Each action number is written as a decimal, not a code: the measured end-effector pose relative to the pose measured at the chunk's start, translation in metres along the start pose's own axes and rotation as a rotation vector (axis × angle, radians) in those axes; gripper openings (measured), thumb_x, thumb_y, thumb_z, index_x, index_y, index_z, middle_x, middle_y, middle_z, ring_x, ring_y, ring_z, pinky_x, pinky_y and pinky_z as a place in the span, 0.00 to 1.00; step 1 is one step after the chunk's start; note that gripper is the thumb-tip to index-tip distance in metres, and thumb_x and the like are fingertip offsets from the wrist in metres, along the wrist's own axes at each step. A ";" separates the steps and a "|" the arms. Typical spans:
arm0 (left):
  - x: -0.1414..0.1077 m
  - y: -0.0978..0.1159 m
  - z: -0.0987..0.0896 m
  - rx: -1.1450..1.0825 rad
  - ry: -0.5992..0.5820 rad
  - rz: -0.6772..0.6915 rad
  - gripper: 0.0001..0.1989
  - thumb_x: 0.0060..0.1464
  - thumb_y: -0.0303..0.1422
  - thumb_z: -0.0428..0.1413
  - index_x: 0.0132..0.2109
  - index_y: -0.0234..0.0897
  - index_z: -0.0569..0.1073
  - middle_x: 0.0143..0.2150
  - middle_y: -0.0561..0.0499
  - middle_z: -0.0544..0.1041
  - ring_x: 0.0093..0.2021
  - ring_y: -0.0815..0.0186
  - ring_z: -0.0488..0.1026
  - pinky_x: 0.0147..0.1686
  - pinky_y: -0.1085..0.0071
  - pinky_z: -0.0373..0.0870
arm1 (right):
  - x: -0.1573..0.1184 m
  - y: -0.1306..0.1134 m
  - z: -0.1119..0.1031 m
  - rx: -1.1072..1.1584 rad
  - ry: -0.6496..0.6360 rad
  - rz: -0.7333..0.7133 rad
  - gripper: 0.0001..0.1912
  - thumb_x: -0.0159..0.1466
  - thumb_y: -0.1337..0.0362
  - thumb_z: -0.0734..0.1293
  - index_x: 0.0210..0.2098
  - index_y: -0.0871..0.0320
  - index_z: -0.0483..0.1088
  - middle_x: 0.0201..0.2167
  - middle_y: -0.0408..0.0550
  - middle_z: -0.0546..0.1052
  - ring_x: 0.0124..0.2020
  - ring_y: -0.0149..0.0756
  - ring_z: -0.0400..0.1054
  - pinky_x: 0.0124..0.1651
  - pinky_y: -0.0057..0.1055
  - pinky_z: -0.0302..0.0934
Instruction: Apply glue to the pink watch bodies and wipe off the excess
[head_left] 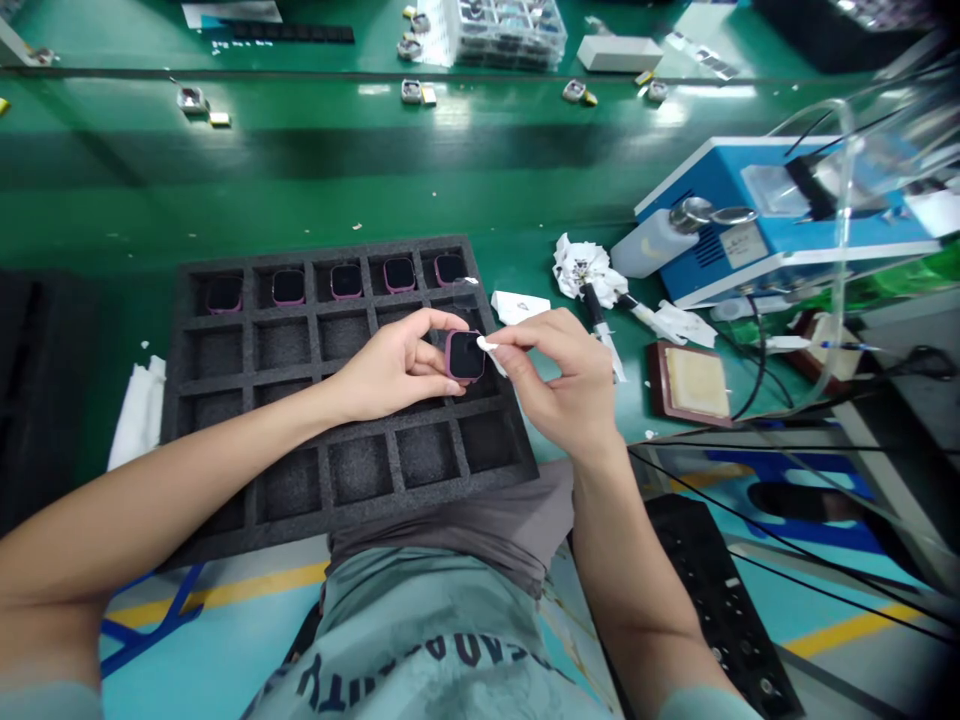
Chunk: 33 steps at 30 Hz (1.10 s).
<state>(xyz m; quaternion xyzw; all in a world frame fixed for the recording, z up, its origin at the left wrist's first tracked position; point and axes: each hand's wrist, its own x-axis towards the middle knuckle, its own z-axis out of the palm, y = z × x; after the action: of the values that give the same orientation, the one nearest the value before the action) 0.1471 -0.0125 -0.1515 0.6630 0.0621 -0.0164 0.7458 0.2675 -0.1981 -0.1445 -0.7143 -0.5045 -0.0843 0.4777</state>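
- A purple-cased smartwatch (465, 357), strapless, is at the fingertips of the left hand (386, 365), above the foam tray, its dark screen turned up.
- The left hand is clamped on the case edges, thumb on the near side, fingers on the far side.
- The right hand (566, 385), just beside it, has thumb and forefinger pinched on a small white wad (486, 343) that meets the screen's right edge; whether it is cloth or cotton, I cannot tell.
- The step in hand looks like wiping or dabbing the screen; the next move seems to call for light strokes over the glass, a steady grip on the edges and bare fingertips kept off the face.
- Under both hands lies the black foam tray (435, 492); its far row, beyond the left hand, holds five more watches, one per compartment, including a corner watch (448, 268).
- Just beyond the right hand, a folded white paper (520, 306) lies beside the tray on the green worktop (510, 190).
- Farther out past the right hand are crumpled tissue (581, 262), a white bottle (652, 245), a blue machine (757, 265) and a pale sponge (697, 382) in a brown holder.
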 end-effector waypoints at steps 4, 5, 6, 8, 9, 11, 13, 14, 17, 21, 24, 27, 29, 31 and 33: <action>-0.001 -0.002 0.000 0.085 -0.010 0.002 0.30 0.49 0.25 0.69 0.57 0.34 0.67 0.32 0.50 0.84 0.36 0.60 0.86 0.39 0.71 0.79 | 0.005 -0.003 0.008 -0.058 -0.112 -0.050 0.08 0.70 0.66 0.67 0.38 0.55 0.78 0.35 0.46 0.80 0.39 0.36 0.71 0.45 0.39 0.64; -0.001 -0.003 0.000 0.102 -0.008 0.001 0.30 0.50 0.25 0.68 0.57 0.33 0.67 0.32 0.51 0.84 0.36 0.61 0.86 0.39 0.71 0.79 | 0.006 -0.003 0.010 -0.058 -0.143 -0.055 0.08 0.71 0.66 0.66 0.38 0.55 0.79 0.35 0.47 0.80 0.39 0.36 0.70 0.45 0.39 0.64; -0.001 -0.003 0.000 0.115 -0.005 -0.001 0.29 0.50 0.24 0.68 0.57 0.33 0.67 0.31 0.52 0.84 0.35 0.63 0.85 0.39 0.71 0.78 | 0.006 -0.003 0.013 -0.055 -0.170 -0.061 0.09 0.71 0.66 0.66 0.38 0.55 0.79 0.35 0.47 0.79 0.39 0.36 0.69 0.45 0.39 0.64; -0.001 -0.003 0.001 0.135 -0.001 -0.010 0.30 0.50 0.24 0.67 0.58 0.32 0.67 0.31 0.53 0.83 0.34 0.64 0.85 0.38 0.72 0.77 | 0.005 -0.004 0.015 -0.041 -0.210 -0.079 0.10 0.71 0.67 0.65 0.39 0.55 0.79 0.35 0.47 0.79 0.39 0.36 0.68 0.44 0.38 0.64; -0.001 -0.002 0.001 0.138 -0.002 -0.017 0.30 0.50 0.24 0.67 0.58 0.31 0.67 0.30 0.54 0.83 0.33 0.64 0.85 0.37 0.72 0.77 | 0.003 -0.005 0.016 -0.037 -0.224 -0.087 0.10 0.72 0.67 0.65 0.40 0.55 0.80 0.36 0.48 0.78 0.39 0.36 0.67 0.44 0.38 0.63; -0.001 -0.001 0.002 0.127 0.002 -0.040 0.30 0.49 0.23 0.67 0.58 0.30 0.67 0.30 0.53 0.83 0.32 0.65 0.84 0.36 0.74 0.76 | -0.001 -0.007 0.014 -0.050 -0.245 -0.099 0.10 0.72 0.67 0.65 0.40 0.55 0.80 0.37 0.48 0.79 0.40 0.36 0.66 0.44 0.38 0.63; -0.001 0.001 0.003 0.101 0.012 -0.062 0.30 0.49 0.21 0.67 0.58 0.29 0.67 0.30 0.52 0.83 0.31 0.66 0.84 0.34 0.75 0.75 | -0.007 -0.007 0.009 -0.088 -0.268 -0.115 0.11 0.72 0.66 0.65 0.41 0.54 0.81 0.37 0.48 0.79 0.41 0.37 0.65 0.44 0.38 0.61; -0.001 0.002 0.003 0.089 0.021 -0.068 0.30 0.48 0.21 0.67 0.58 0.29 0.67 0.30 0.52 0.83 0.31 0.66 0.84 0.34 0.76 0.76 | -0.010 -0.006 0.005 -0.121 -0.279 -0.122 0.10 0.72 0.66 0.65 0.41 0.53 0.81 0.37 0.47 0.79 0.41 0.37 0.65 0.44 0.38 0.60; -0.001 0.002 0.004 0.064 0.051 -0.062 0.31 0.47 0.20 0.68 0.58 0.30 0.67 0.31 0.51 0.84 0.33 0.65 0.85 0.36 0.75 0.78 | -0.020 0.001 -0.008 -0.230 -0.272 -0.117 0.09 0.72 0.66 0.66 0.41 0.53 0.80 0.36 0.46 0.80 0.41 0.37 0.65 0.43 0.39 0.58; 0.000 0.001 0.003 0.059 0.068 -0.033 0.31 0.48 0.20 0.67 0.59 0.30 0.67 0.34 0.47 0.86 0.36 0.62 0.86 0.39 0.72 0.80 | -0.028 0.009 -0.020 -0.255 -0.185 -0.067 0.07 0.71 0.66 0.68 0.40 0.55 0.79 0.35 0.47 0.79 0.40 0.38 0.67 0.42 0.38 0.59; 0.000 0.001 0.003 0.079 0.068 -0.026 0.31 0.49 0.21 0.67 0.59 0.30 0.67 0.33 0.48 0.85 0.36 0.62 0.86 0.39 0.72 0.80 | -0.028 0.007 -0.018 -0.215 -0.152 -0.041 0.06 0.71 0.65 0.67 0.40 0.55 0.78 0.34 0.47 0.79 0.39 0.37 0.68 0.41 0.38 0.60; -0.001 0.002 0.003 0.081 0.069 -0.028 0.31 0.50 0.21 0.67 0.59 0.30 0.67 0.32 0.49 0.85 0.35 0.62 0.86 0.39 0.73 0.80 | -0.026 0.002 -0.012 -0.175 -0.132 -0.033 0.06 0.71 0.65 0.67 0.40 0.55 0.78 0.34 0.47 0.79 0.38 0.37 0.68 0.41 0.38 0.61; -0.001 0.002 0.003 0.071 0.069 -0.027 0.31 0.49 0.21 0.67 0.59 0.30 0.67 0.33 0.49 0.85 0.35 0.63 0.86 0.38 0.73 0.79 | -0.024 -0.001 -0.010 -0.157 -0.129 -0.029 0.07 0.71 0.65 0.66 0.40 0.55 0.78 0.34 0.47 0.79 0.38 0.37 0.68 0.41 0.38 0.61; -0.001 0.002 0.003 0.060 0.067 -0.023 0.31 0.49 0.21 0.67 0.59 0.30 0.67 0.33 0.49 0.85 0.35 0.63 0.86 0.38 0.74 0.79 | -0.022 -0.002 -0.008 -0.151 -0.130 -0.026 0.07 0.71 0.65 0.66 0.40 0.55 0.78 0.34 0.47 0.79 0.38 0.37 0.68 0.42 0.38 0.61; -0.001 0.001 0.003 0.059 0.061 -0.018 0.31 0.49 0.21 0.67 0.58 0.31 0.67 0.33 0.49 0.85 0.35 0.63 0.86 0.38 0.74 0.79 | -0.021 -0.003 -0.008 -0.148 -0.128 -0.035 0.07 0.71 0.66 0.66 0.40 0.55 0.77 0.34 0.46 0.79 0.38 0.37 0.68 0.42 0.38 0.61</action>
<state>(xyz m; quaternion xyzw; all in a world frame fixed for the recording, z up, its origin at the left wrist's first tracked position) 0.1468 -0.0152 -0.1500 0.6842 0.0903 -0.0046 0.7236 0.2576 -0.2177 -0.1514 -0.7425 -0.5389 -0.0839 0.3889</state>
